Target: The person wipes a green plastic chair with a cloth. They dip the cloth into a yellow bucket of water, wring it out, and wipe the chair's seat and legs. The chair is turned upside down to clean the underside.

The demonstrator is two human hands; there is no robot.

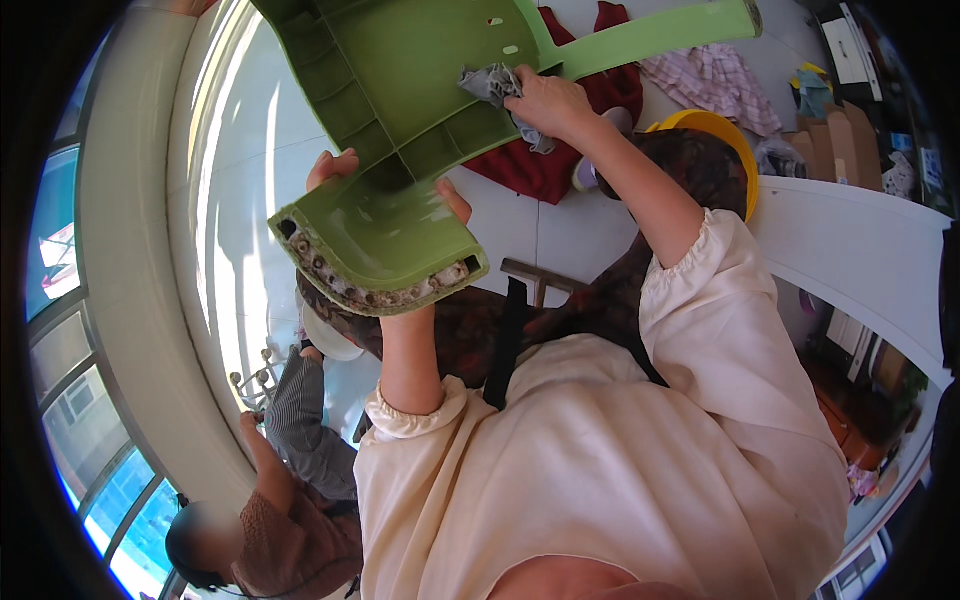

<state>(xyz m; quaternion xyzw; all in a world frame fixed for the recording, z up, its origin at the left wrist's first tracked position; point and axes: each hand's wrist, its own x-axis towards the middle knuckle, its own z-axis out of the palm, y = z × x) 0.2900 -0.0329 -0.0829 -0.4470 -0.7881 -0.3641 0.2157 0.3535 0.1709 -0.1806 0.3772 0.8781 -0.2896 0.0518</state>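
A green plastic stool or small chair (420,67), its ribbed underside in view, is held up before me. My left hand (450,199) grips one of its broad, curved legs from behind, fingers showing at both edges. The end of that leg faces me and is caked with pale and brown dirt in its hollows. My right hand (547,101) holds a crumpled grey cloth (491,84) against the underside, near where another leg (667,37) sticks out to the right. Part of the cloth hangs below my right hand. The far edge of the plastic piece is cut off by the picture's top.
Another person (292,517) sits at the lower left by a metal piece with casters (259,382). Dark red cloth (517,169) and a plaid cloth (720,79) lie on the tiled floor. A white curved counter (847,217) and cardboard boxes (851,146) are at the right.
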